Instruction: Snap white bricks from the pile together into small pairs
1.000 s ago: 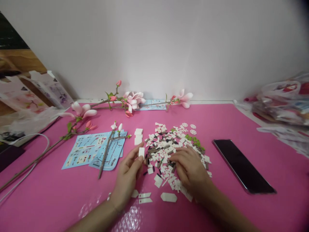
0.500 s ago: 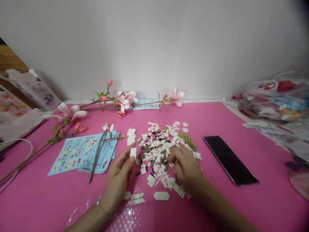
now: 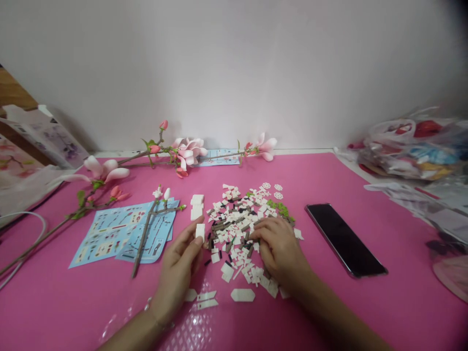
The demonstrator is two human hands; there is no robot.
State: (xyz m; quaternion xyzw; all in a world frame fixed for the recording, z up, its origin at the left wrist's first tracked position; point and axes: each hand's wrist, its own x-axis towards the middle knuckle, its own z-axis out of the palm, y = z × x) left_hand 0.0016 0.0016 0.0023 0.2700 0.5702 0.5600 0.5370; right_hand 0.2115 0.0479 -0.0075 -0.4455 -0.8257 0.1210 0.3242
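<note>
Between its thumb and fingers my left hand (image 3: 183,258) pinches a white building brick (image 3: 200,232), held upright left of a heap of loose building pieces (image 3: 237,229). The heap is mostly white, with brown, black and green pieces mixed in. My right hand (image 3: 280,246) rests on the heap's right side with fingers bent down among the pieces; what its fingertips touch is hidden. A joined white brick piece (image 3: 197,208) lies just beyond my left hand. Several flat white pieces, among them a pointed plate (image 3: 243,295), lie on the near side.
A brown toy branch (image 3: 144,239) lies across blue instruction sheets (image 3: 98,239) on the left. Pink toy magnolia branches (image 3: 188,151) stretch along the back of the pink mat (image 3: 292,175). At right are a phone (image 3: 345,239) and plastic bags (image 3: 405,146).
The whole view has shifted slightly, so things sit a little further left. My left hand still pinches the white brick; my right hand's fingers have moved only slightly over the heap.
</note>
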